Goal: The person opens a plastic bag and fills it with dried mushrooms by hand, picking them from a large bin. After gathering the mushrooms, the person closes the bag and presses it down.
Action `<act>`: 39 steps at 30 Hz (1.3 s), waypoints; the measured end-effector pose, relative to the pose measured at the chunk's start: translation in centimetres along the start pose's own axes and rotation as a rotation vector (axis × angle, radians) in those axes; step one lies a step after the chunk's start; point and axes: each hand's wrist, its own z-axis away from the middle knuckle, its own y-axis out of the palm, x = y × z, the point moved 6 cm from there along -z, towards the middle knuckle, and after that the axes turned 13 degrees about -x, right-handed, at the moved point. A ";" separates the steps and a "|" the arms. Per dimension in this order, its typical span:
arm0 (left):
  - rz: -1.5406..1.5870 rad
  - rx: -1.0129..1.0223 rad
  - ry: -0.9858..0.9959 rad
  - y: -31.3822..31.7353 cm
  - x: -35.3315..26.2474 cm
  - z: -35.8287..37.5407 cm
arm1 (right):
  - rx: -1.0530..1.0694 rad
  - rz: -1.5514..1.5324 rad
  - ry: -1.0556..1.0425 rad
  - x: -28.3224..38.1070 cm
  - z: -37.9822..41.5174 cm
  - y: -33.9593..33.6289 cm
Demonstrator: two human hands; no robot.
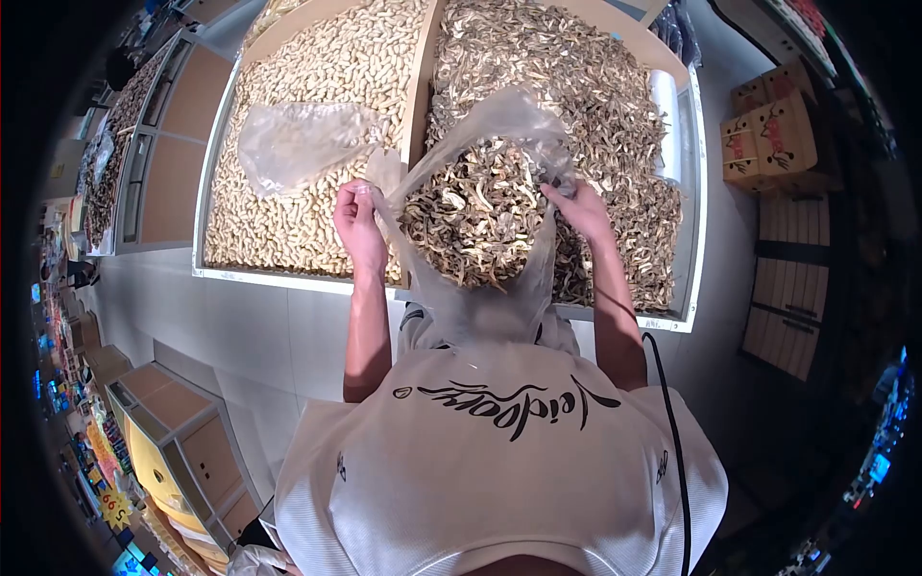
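A clear plastic bag (466, 312) is stretched wide between my two hands, its mouth facing up toward me. Inside it lie dried mushroom slices (471, 221), brown with pale edges. My left hand (360, 223) pinches the bag's left rim, over the edge of the peanuts. On the opposite side, my right hand (581, 209) grips the right rim, thumb on top and the other fingers partly hidden by the plastic. The bag hangs close in front of my body, at the near edge of the bin.
A divider (423, 82) splits the bin between unshelled peanuts (317, 72) and loose dried mushrooms (615, 106). Another clear bag (298, 144) lies on the peanuts. A white roll (665, 125) rests at the right wall. Cardboard boxes (773, 139) stand farther right.
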 end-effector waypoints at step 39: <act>0.256 -0.088 -0.027 2.7 -6.6 1.3 | -0.283 -0.706 -0.003 1.5 4.0 -4.5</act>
